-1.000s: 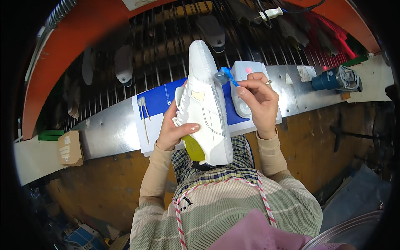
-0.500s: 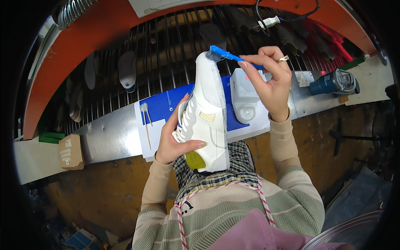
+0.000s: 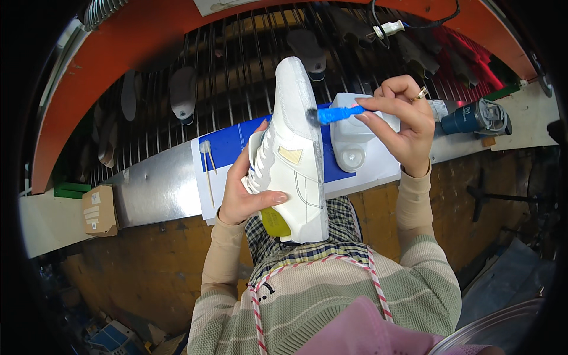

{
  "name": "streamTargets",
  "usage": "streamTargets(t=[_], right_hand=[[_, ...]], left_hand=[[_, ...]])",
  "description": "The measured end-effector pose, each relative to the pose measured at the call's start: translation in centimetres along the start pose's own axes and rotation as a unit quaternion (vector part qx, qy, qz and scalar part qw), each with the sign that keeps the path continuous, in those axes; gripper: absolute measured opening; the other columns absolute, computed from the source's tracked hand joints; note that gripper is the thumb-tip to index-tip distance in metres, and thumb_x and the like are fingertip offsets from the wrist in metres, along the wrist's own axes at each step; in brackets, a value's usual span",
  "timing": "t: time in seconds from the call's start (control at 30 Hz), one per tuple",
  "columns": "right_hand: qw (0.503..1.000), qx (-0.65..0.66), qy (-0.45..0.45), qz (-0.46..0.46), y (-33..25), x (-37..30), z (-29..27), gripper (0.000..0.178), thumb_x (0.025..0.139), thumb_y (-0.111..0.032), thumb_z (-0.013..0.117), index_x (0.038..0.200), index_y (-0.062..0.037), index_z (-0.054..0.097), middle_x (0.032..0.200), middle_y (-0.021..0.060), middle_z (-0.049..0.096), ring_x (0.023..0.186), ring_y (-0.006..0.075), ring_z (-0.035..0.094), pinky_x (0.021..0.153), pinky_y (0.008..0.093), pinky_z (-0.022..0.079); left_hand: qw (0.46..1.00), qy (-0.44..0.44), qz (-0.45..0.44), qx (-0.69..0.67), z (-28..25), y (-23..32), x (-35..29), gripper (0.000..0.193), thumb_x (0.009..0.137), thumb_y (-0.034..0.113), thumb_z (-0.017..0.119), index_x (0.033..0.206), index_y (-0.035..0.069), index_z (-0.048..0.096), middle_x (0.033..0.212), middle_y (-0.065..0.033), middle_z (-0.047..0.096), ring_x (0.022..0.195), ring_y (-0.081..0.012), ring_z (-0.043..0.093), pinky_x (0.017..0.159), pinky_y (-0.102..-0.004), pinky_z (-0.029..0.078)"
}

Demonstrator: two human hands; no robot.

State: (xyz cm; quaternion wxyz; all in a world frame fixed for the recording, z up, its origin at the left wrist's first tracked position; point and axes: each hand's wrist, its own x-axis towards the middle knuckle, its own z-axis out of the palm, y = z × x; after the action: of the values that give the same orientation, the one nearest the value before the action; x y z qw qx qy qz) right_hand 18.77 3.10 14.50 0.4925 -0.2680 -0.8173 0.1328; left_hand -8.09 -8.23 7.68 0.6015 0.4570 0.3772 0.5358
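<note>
A white sneaker upper (image 3: 296, 136) stands toe up in front of me, its bottom edge turned to the right. My left hand (image 3: 239, 192) is closed round it at the laces, thumb across the side. A yellow-green piece (image 3: 276, 222) shows at its heel opening. In my right hand (image 3: 402, 115) a blue-handled brush (image 3: 338, 114) is pinched between thumb and fingers. The dark bristles touch the shoe's lower edge near the forefoot. Behind the brush stands a white plastic container (image 3: 349, 136) with a round front opening.
Two cotton-tipped sticks (image 3: 209, 177) lie on paper over a blue sheet (image 3: 228, 142). Ahead runs a rack of metal rods (image 3: 236, 77) carrying insoles (image 3: 182, 97). A cardboard box (image 3: 100, 211) sits left, a blue tumbler (image 3: 467, 118) right. A white plug (image 3: 389, 29) hangs above.
The brush in my right hand has moved from the toe tip down the right edge toward me. My left hand keeps its hold on the shoe. Another insole on the rack has shifted nearer.
</note>
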Motion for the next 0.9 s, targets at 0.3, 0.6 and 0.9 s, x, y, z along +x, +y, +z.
streamTargets(t=[0.3,0.6,0.9], right_hand=[[0.983,0.122,0.020,0.135,0.5,-0.6,1.8,0.016,0.080,-0.005,0.080,0.094,-0.0002,0.077,0.089,0.0027,0.055,0.081,0.0107,0.052,0.064,0.0241,0.041],[0.952,0.178,0.046,0.244,-1.7,-5.3,4.0,0.017,0.078,-0.001,0.080,0.094,-0.0003,0.076,0.089,0.0019,0.052,0.081,0.0115,0.051,0.068,0.0243,0.042],[0.987,0.018,0.095,0.129,-2.0,-4.1,4.5,0.021,0.075,-0.003,0.082,0.095,-0.0004,0.076,0.091,0.0050,0.050,0.076,0.0122,0.051,0.065,0.0238,0.044]], left_hand=[[0.999,0.034,-0.012,-0.032,1.4,1.1,0.4,0.112,0.068,0.020,0.085,0.155,-0.005,0.019,0.153,-0.0199,0.039,0.139,-0.0281,0.044,0.114,-0.0398,0.037],[0.991,0.097,-0.032,-0.084,1.6,1.0,0.6,0.092,0.079,0.014,0.072,0.155,-0.002,0.023,0.146,-0.0196,0.047,0.133,-0.0274,0.050,0.111,-0.0384,0.040],[0.993,0.098,-0.036,-0.057,2.0,0.9,0.0,0.092,0.078,0.015,0.072,0.154,-0.001,0.024,0.144,-0.0198,0.049,0.130,-0.0284,0.053,0.109,-0.0393,0.043]])
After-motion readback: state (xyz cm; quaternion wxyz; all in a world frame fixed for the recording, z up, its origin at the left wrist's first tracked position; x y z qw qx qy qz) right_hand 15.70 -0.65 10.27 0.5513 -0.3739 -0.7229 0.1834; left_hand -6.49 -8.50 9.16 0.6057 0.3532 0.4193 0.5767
